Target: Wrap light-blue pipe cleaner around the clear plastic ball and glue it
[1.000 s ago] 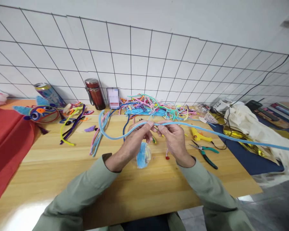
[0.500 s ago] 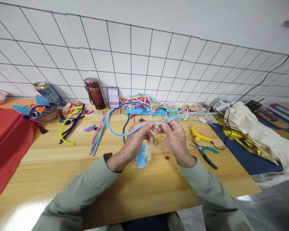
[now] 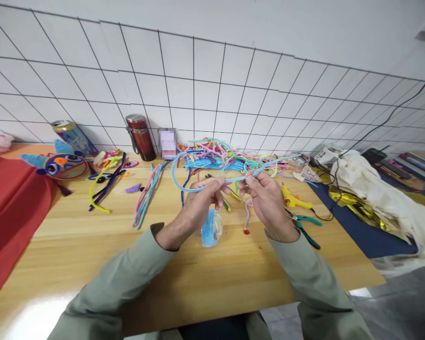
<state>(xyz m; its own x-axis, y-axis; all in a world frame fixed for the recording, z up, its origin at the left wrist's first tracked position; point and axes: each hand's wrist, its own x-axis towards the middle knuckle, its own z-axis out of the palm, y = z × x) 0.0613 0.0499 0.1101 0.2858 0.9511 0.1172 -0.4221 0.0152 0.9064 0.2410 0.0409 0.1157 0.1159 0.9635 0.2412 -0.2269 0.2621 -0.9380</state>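
A light blue pipe cleaner is stretched between my two hands above the table. My left hand pinches it between thumb and fingers, and its left part curves up and round in a wide loop. My right hand is closed on it farther right, where the rest runs out past the fingers toward the upper right. Under my hands lies a round piece wrapped in light blue, partly hidden by the left wrist. A pink curly stem with a red end rests beside my right hand.
A tangled heap of coloured pipe cleaners lies along the wall. Pliers and a yellow glue gun are at the right. A red flask, a can and an owl-like craft piece stand at the left.
My right hand has slid rightward along the pipe cleaner, widening the gap between my hands. The loop at the left has become smaller and tighter.
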